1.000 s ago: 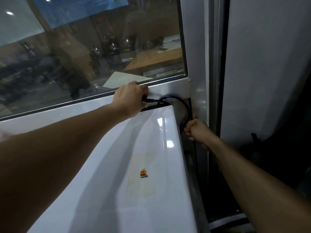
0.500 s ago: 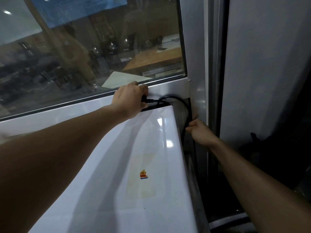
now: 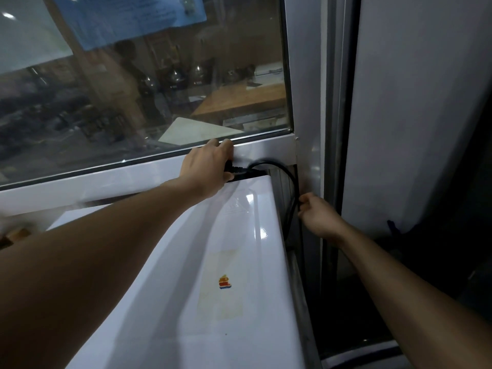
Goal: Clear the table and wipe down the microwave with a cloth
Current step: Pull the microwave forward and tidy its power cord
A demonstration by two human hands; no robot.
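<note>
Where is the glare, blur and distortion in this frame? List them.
Head view: bright glare streaks lie on the glossy white microwave top; the window glass carries dim reflections; the left forearm casts a soft shadow over the top; the bottom-left corner is blurred; wide-angle bending tilts the frame edges.

The white microwave [image 3: 234,262] sits close under the window frame [image 3: 149,174], leaving only a thin slot behind its back edge — the left hand [image 3: 207,169] fills that slot, gripping the black cord [image 3: 282,171]. To the right, a narrow dark gap runs between the microwave's side and the metal post [image 3: 308,102]; the cord loops down into it and the right hand [image 3: 316,219] blocks its top.
</note>
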